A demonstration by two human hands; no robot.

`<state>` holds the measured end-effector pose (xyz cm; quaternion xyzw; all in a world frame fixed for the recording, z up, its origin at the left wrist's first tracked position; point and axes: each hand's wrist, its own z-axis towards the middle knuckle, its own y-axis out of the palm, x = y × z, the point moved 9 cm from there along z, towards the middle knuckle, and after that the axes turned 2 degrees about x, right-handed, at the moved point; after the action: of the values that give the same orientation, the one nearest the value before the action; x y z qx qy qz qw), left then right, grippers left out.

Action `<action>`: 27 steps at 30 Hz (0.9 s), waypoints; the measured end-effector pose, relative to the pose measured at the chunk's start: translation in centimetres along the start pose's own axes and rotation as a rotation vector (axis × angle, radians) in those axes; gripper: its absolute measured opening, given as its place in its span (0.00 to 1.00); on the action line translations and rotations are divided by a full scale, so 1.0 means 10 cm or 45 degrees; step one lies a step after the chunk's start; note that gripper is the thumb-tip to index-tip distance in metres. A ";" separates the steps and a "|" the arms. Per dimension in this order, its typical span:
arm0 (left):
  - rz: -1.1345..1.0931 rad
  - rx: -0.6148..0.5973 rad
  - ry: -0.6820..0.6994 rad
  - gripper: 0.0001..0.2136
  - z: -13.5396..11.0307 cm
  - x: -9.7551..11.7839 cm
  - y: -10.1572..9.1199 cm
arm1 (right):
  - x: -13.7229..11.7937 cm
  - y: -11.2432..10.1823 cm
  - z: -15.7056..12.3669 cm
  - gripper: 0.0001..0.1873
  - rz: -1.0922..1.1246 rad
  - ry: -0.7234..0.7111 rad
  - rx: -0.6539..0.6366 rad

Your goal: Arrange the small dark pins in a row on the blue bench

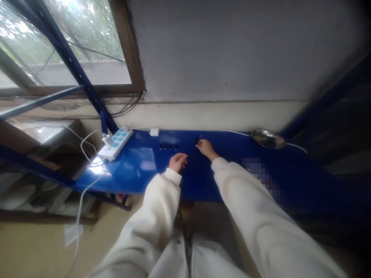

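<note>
A small black piece (196,140) was held at the fingertips of the right hand (199,144), near the back edge of the table (133,166) and about midway along it. The left hand (178,162) was held nearer the front edge, its fingers loosely curled; whether anything was enclosed by them could not be told. To the left, near the back edge, four dark pieces (168,146) were set in a short row.

The held piece could be dropped or tipped if it was pinched only at its end, as seemed likely from so slight a grip. The row could be knocked askew by the left hand or its sleeve (164,193) if either were swung toward the back edge, and on so glossy a top a nudged piece might be sent sliding.

The held piece was seen as small, dark and seemingly upright; its finer shape was lost to blur and partly hidden by the fingers.
</note>
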<state>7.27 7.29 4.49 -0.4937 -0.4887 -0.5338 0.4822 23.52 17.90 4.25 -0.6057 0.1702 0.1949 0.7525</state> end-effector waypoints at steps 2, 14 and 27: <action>0.000 0.002 0.005 0.12 0.00 0.00 0.00 | 0.04 0.01 0.02 0.07 -0.021 0.035 -0.061; 0.007 -0.005 0.029 0.12 0.01 -0.01 0.00 | 0.15 -0.19 -0.09 0.12 -0.163 0.056 0.042; -0.001 -0.005 0.015 0.12 0.01 -0.01 0.00 | 0.15 -0.17 -0.09 0.16 -0.190 0.100 0.005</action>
<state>7.24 7.35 4.44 -0.4913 -0.4849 -0.5380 0.4838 25.65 16.84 4.77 -0.6223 0.1542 0.1140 0.7589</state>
